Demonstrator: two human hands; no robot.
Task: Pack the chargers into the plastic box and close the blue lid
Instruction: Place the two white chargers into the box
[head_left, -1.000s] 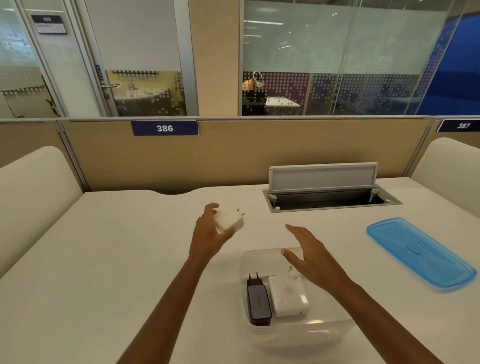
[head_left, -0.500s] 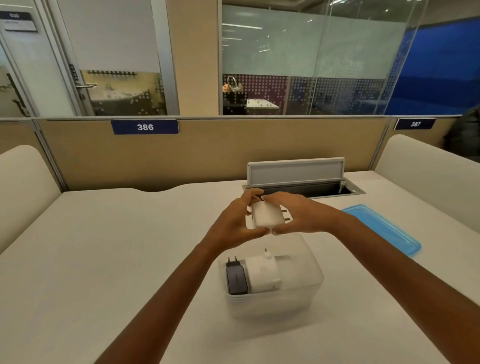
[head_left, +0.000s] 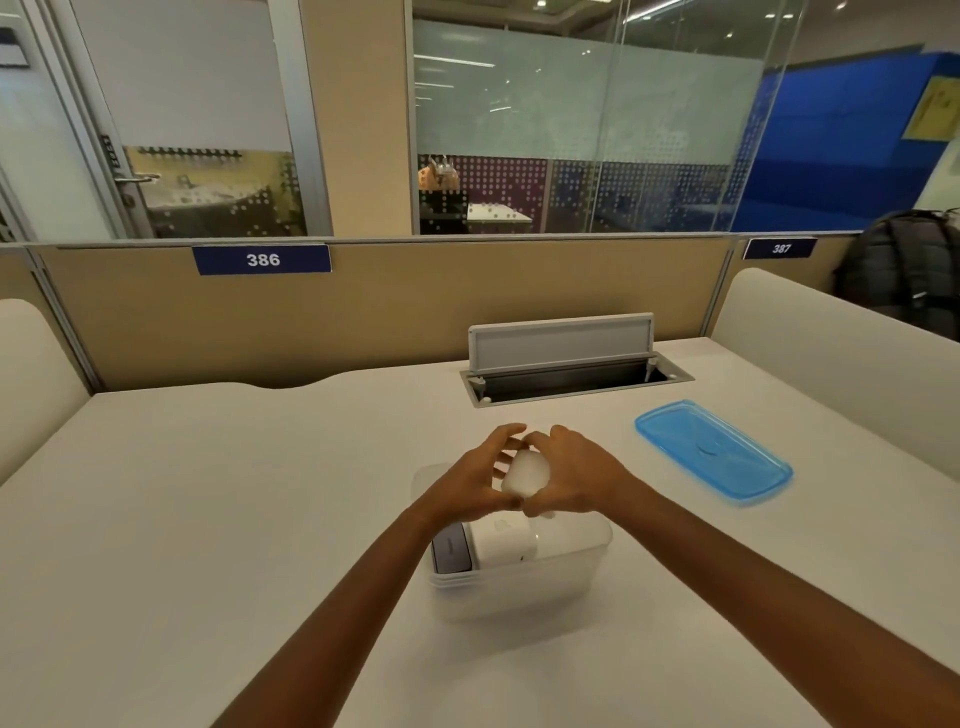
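Both your hands hold one small white charger block (head_left: 525, 472) above the clear plastic box (head_left: 519, 582).
Your left hand (head_left: 470, 480) fingers and right hand (head_left: 574, 475) fingers clasp it; the flat blue plastic lid (head_left: 711, 451) lies to their right.

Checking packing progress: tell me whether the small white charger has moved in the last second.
Yes. The small white charger has moved rightward from left of the clear plastic box to above it.

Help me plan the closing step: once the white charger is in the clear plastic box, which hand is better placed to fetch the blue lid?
Probably the right hand. The blue lid lies on that side of the clear plastic box; the left hand would cross over.
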